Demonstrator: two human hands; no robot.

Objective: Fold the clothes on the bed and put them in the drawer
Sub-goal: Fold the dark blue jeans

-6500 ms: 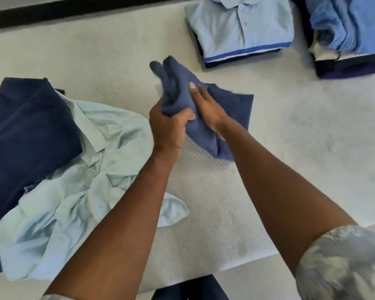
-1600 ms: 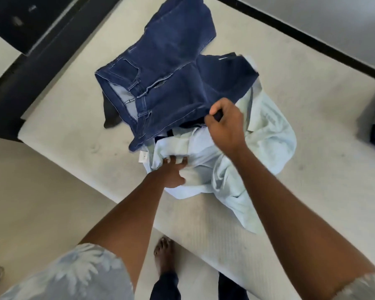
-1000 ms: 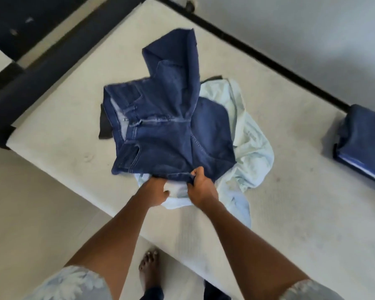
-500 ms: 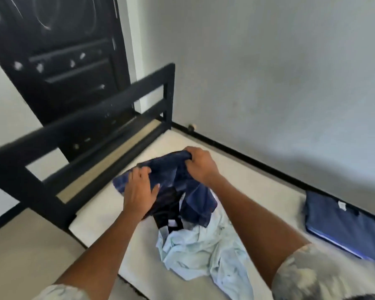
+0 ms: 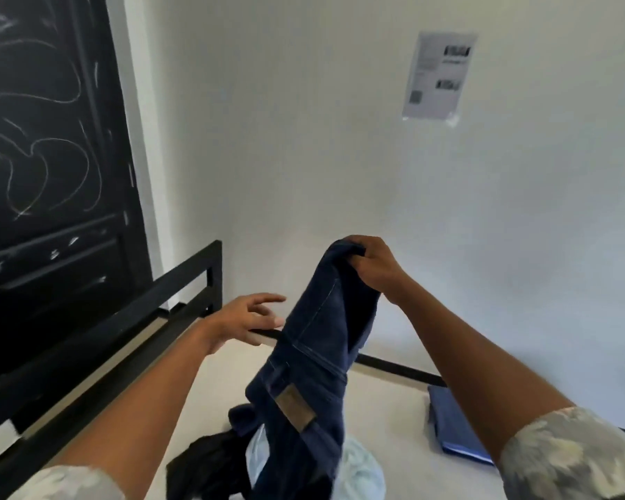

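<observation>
Dark blue jeans [image 5: 314,359] with a brown leather patch hang in the air above the bed [image 5: 386,402]. My right hand [image 5: 372,268] grips their top end, raised in front of the wall. My left hand [image 5: 242,319] is beside the jeans on the left, fingers spread and straight, holding nothing. Below the jeans lie a crumpled light blue shirt [image 5: 361,470] and a black garment [image 5: 203,467] on the mattress. A folded blue stack [image 5: 455,427] sits at the right on the bed.
The black metal bed frame [image 5: 98,341] runs along the left side. Behind it stands a black door [image 5: 47,175] with chalk-like scribbles. A paper sheet [image 5: 437,74] is stuck on the white wall ahead.
My right hand has lifted the jeans up off the pile. My left hand has let go of them and now hovers open beside them. The view has tilted up toward the wall.
</observation>
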